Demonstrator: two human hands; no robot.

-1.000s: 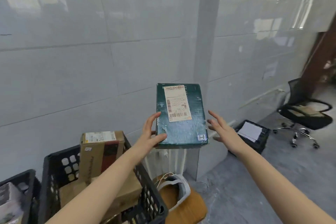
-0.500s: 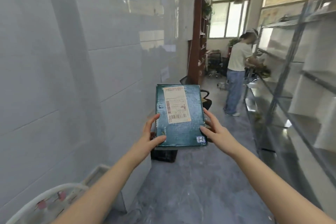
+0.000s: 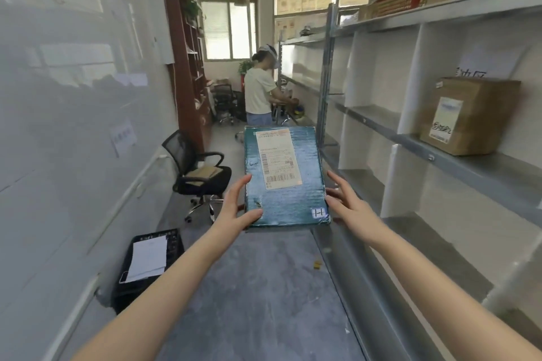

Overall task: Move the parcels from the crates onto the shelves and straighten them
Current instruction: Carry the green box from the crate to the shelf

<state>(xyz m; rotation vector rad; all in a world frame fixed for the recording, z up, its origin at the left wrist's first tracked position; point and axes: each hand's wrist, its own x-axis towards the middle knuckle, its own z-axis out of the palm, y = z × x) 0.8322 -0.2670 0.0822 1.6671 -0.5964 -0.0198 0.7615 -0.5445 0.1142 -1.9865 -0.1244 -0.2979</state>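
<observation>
I hold a flat dark-green parcel (image 3: 284, 184) with a white shipping label in front of me, over the aisle floor. My left hand (image 3: 234, 211) grips its near left corner, thumb on top. My right hand (image 3: 349, 208) holds the right edge, with fingers spread along the side and under it. The grey metal shelves (image 3: 469, 161) run along the right, just beyond the parcel. A brown cardboard parcel (image 3: 466, 117) stands on the middle shelf.
A black crate (image 3: 146, 261) with a white sheet on it sits on the floor by the left wall. A black office chair (image 3: 199, 170) stands further along. Another person (image 3: 258, 91) works at the shelves down the aisle. A red basket (image 3: 399, 0) and boxes fill the top shelf.
I have turned from the wall and crates to face down the aisle, with the shelves now on the right. My right hand has come onto the parcel's right edge.
</observation>
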